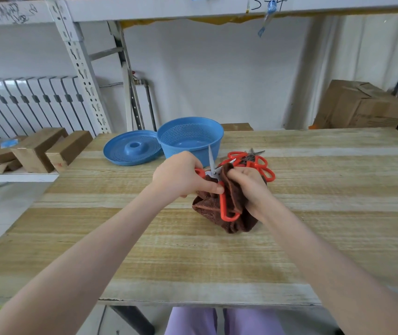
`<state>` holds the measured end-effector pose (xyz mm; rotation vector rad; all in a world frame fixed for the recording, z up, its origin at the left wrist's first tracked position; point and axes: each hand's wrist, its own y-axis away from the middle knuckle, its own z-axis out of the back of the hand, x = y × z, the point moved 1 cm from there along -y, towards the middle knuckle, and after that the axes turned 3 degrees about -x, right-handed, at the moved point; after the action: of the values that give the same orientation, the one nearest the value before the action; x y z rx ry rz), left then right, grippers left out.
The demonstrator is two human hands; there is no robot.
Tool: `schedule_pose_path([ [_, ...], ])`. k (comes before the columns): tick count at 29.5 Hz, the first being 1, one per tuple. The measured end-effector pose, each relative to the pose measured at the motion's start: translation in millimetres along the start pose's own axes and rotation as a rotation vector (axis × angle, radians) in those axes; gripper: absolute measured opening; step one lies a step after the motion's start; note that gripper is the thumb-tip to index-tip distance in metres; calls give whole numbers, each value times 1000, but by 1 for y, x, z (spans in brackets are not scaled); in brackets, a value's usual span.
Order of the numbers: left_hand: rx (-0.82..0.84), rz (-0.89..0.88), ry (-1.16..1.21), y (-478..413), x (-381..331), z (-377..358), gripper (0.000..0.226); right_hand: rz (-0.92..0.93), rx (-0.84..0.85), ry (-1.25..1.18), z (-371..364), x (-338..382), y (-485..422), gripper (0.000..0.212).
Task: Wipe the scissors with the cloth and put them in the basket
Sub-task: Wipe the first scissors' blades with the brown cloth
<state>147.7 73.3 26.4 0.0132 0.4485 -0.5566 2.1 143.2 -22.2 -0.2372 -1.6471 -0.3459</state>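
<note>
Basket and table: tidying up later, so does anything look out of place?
Mildly: the blue lid lies off, beside the basket, and spare scissors sit heaped behind the right hand. Nothing spilled.

We see the scissors (pixel 222 201) with bright orange-red handles and pale silver blades. The cloth (pixel 206 205) is a plain dark chocolate brown, with no print on it. The other scissors (pixel 256 163) show the same orange-red handles with grey metal. The basket (pixel 190 135) is mid blue, its wall dotted all over with a fine grid of small holes. The lid (pixel 120 151) is the same blue, speckled with tiny holes. The tabletop (pixel 193 262) is pale wood in long bands, straw yellow alternating with washed-out cream. We also note tan wooden blocks (pixel 38 148), a brown cardboard box (pixel 359 105), a white radiator (pixel 24 105) and lilac trousers (pixel 190 320).
</note>
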Motion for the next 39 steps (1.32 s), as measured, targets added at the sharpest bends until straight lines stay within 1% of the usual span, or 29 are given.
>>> schedule_pose_path([
  [2,-17,-9,-27,1,-3,-1,65,-18,-28,-32,-1,1,-1,23],
  [4,-55,-34,-87,2,-7,-2,63,-35,-73,-80,-6,3,-2,25],
  [6,-76,-41,-111,2,-10,-1,62,-19,-105,-73,-7,3,-3,22],
  [8,-67,-25,-93,0,-9,1,61,5,-97,-70,-4,1,-2,21],
  [10,-64,-18,-86,-1,-9,3,61,8,-81,-120,-4,1,-2,29],
  [11,-63,-24,-88,-1,-9,3,61,-3,-83,-144,-4,2,-2,29],
  [13,-59,-40,-104,-1,-11,2,62,-26,-96,-141,-8,4,-4,22],
  [16,-40,-32,-90,1,-9,1,62,-34,-96,-103,-10,3,-3,22],
  [19,-14,-28,-51,1,-6,2,66,-19,-64,-144,-8,0,1,25],
  [21,-17,-40,-47,1,-8,2,67,-26,-97,-159,-8,2,-1,21],
  [23,-27,-43,-62,0,-10,2,65,-52,-120,-168,-9,3,-3,24],
  [26,-25,-34,-53,-2,-8,4,63,-46,-93,-162,-10,4,-2,22],
  [30,-41,-44,-45,-3,-9,5,64,-37,-87,-213,-8,5,-4,21],
  [32,-45,-55,-53,-3,-11,5,64,-42,-98,-193,-9,7,-6,24],
  [35,-35,-50,-42,-2,-9,4,63,-35,-68,-166,-10,6,-4,21],
  [39,-23,-56,-35,-1,-9,2,65,-57,-64,-223,-6,4,-1,22],
])
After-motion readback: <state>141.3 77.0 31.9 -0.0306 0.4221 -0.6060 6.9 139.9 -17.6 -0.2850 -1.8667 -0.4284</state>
